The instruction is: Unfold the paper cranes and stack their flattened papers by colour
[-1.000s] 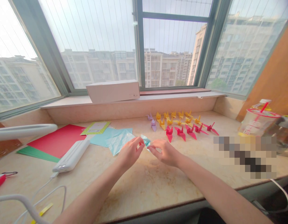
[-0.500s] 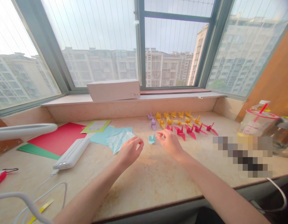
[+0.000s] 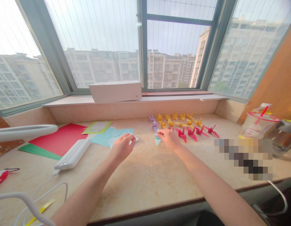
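Note:
Between the fingertips of my right hand (image 3: 170, 139) is a small light blue paper crane (image 3: 157, 141), at the near end of the lilac cranes (image 3: 155, 125). My left hand (image 3: 122, 146) is closed, thumb and fingers curled together, over the right side of the light blue paper (image 3: 101, 138). A pale, shiny edge shows past its fingertips; what they grip is hidden. Just right of my right hand, magenta cranes (image 3: 192, 133) stand in a row. Behind them are several yellow cranes (image 3: 175, 116).
On the left lie red sheets (image 3: 63, 138), green paper (image 3: 39, 152), a yellow-green packet (image 3: 97, 127) and a white power bank (image 3: 73, 153) with a cable. A drink cup (image 3: 258, 125) and a glass jar (image 3: 285, 138) stand right. A white box (image 3: 116, 91) rests on the sill.
My right hand has closed on the light blue crane, which has shifted slightly right and turned. My left hand has moved left and up over the light blue paper, covering its creased, shiny part.

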A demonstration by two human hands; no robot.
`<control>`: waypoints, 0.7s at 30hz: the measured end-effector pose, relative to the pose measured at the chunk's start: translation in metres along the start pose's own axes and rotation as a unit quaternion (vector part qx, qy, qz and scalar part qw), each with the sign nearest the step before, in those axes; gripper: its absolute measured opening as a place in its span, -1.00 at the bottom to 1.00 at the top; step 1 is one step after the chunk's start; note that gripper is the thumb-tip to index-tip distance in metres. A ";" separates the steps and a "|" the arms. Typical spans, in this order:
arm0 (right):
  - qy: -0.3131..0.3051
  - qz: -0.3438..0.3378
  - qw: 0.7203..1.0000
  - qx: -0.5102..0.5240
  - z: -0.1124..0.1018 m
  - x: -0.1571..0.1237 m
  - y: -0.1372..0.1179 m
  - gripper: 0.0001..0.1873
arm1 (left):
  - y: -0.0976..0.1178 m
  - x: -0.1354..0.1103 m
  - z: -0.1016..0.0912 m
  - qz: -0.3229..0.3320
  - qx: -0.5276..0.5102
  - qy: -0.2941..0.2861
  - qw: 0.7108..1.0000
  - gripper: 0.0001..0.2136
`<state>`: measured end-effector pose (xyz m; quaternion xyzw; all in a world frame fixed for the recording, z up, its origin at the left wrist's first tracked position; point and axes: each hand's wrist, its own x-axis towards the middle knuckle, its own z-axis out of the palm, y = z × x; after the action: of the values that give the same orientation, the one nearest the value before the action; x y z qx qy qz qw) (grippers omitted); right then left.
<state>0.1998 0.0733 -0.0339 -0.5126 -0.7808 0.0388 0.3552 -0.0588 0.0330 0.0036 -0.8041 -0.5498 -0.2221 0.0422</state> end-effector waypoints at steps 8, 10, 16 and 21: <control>-0.008 -0.005 0.999 -0.044 -0.009 0.002 0.008 -0.73 | -0.027 0.004 -0.001 -0.041 0.045 0.002 0.998 -0.70; -0.009 -0.002 0.999 -0.053 -0.011 0.002 0.007 -0.74 | -0.030 0.004 0.000 -0.040 0.052 0.002 0.998 -0.70; -0.008 0.013 0.997 -0.075 -0.015 0.004 0.008 -0.81 | -0.034 0.005 -0.001 -0.042 0.073 -0.002 0.996 -0.69; -0.006 0.007 0.996 -0.091 -0.013 0.008 0.012 -0.81 | -0.031 0.005 -0.001 -0.047 0.076 -0.014 0.996 -0.71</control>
<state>0.2150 0.0816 -0.0255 -0.5483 -0.7793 -0.0269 0.3022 -0.0857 0.0494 0.0015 -0.7749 -0.6027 -0.1703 0.0856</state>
